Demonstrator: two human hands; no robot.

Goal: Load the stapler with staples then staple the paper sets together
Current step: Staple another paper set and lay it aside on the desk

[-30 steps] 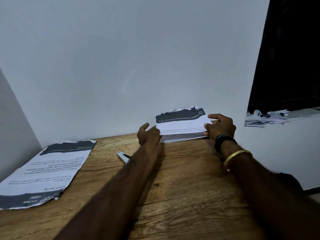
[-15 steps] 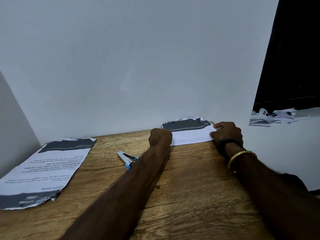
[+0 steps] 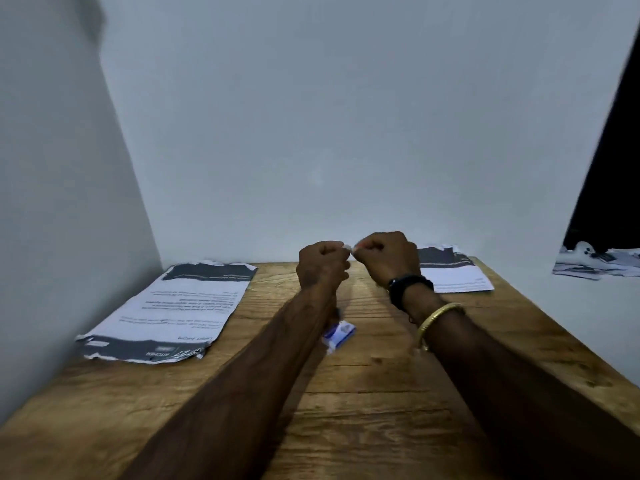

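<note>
Head view: the left hand (image 3: 322,263) and right hand (image 3: 386,258) are raised at 12 o'clock, fists nearly touching, pinching a small pale item (image 3: 347,246), likely staples being separated. The staple box (image 3: 338,335) lies beneath on the tabletop (image 3: 381,393), paper sets (image 3: 173,310) pushed aside for room.

I am sitting at a wooden table (image 3: 381,410) whose grain is running across my view. A plain pale wall (image 3: 329,116) is rising straight behind it, and a second wall (image 3: 52,202) is closing in on my left. To my right, a dark opening (image 3: 613,185) is showing. The light is staying dim and cool.
</note>
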